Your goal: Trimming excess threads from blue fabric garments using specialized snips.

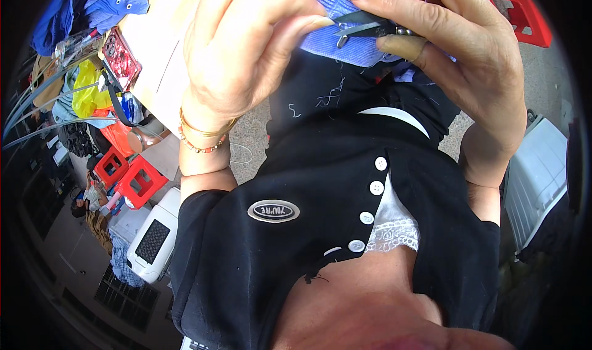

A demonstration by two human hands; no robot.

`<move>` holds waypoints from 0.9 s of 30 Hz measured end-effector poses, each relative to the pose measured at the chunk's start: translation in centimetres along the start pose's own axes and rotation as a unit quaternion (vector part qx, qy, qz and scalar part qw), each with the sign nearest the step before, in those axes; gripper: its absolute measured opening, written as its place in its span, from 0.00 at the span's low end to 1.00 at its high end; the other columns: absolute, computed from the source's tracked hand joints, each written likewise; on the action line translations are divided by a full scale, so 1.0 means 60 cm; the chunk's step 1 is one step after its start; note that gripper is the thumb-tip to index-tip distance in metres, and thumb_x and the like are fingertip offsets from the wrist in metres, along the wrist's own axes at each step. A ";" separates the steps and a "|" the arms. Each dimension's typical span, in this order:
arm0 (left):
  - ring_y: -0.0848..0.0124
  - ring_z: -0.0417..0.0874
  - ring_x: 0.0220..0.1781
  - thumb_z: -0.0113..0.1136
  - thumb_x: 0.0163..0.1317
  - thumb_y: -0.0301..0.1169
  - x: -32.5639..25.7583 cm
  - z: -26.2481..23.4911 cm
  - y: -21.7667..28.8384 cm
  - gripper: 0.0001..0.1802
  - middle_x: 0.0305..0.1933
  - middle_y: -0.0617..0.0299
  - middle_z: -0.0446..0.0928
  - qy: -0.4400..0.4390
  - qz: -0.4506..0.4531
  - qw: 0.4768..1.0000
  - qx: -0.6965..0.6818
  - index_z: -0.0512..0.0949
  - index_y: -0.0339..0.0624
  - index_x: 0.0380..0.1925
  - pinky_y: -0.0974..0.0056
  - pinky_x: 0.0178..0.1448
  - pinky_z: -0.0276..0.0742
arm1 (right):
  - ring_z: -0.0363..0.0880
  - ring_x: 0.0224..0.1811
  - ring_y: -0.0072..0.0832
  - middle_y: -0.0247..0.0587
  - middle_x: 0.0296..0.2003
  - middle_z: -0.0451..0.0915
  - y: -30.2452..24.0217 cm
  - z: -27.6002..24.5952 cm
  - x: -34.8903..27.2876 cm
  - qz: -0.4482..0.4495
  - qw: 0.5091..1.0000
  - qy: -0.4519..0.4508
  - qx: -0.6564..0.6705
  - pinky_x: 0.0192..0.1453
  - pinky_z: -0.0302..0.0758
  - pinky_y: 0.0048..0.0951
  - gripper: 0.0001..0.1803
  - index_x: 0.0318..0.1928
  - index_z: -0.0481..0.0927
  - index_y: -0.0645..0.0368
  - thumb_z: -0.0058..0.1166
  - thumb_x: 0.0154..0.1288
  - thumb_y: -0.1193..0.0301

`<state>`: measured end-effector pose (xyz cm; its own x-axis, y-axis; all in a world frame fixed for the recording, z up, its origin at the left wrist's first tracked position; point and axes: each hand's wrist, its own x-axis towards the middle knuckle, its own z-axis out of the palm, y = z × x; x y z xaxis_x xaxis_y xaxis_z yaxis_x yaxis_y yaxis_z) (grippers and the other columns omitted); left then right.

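A blue ribbed-knit garment lies over my lap at the top of the head view. My left hand is closed at its left edge, fingertips pinching the knit. In my right hand is a pair of black thread snips, its pointed blades parted and directed left, close to my left thumb. A small metal piece hangs at the blade tips; its kind is unclear. Tan tape wraps one right finger. What lies under my fingers is partly hidden.
Loose pale threads cling to my black trousers. To the left, a pale tabletop bears blue clothing and a red patterned item. Red stools and a white box stand beyond. Another red stool and a grey-white plastic container are at right.
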<state>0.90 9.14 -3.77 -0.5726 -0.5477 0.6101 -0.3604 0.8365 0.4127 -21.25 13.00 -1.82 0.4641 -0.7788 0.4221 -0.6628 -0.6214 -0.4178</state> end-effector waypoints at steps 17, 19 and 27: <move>0.63 0.77 0.53 0.55 0.67 0.25 -0.052 0.051 -0.019 0.05 0.50 0.50 0.72 0.199 -0.166 0.905 -0.337 0.75 0.34 0.39 0.59 0.62 0.72 | 0.71 0.24 0.23 0.36 0.25 0.74 0.008 -0.004 0.037 0.005 0.995 0.006 0.100 0.24 0.66 0.24 0.20 0.46 0.84 0.61 0.70 0.49 0.71; 0.66 0.74 0.55 0.53 0.67 0.23 -0.049 0.054 -0.007 0.02 0.51 0.54 0.70 0.198 -0.204 0.886 -0.366 0.75 0.36 0.38 0.60 0.64 0.69 | 0.71 0.23 0.25 0.37 0.25 0.74 0.002 -0.016 0.053 0.003 0.992 -0.022 0.121 0.25 0.66 0.25 0.20 0.46 0.84 0.62 0.70 0.49 0.71; 0.67 0.71 0.57 0.51 0.68 0.23 -0.053 0.045 -0.009 0.03 0.54 0.55 0.68 0.148 -0.213 0.883 -0.390 0.74 0.37 0.40 0.60 0.68 0.63 | 0.71 0.23 0.28 0.40 0.23 0.73 0.006 -0.009 0.059 0.000 0.991 -0.047 0.124 0.25 0.66 0.28 0.18 0.43 0.84 0.64 0.68 0.49 0.75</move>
<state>0.93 10.46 -7.77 -0.2482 -0.8872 0.3890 0.1871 0.3501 0.9178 -20.12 10.07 -0.04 0.5251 -0.7759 0.3497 -0.5029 -0.6144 -0.6080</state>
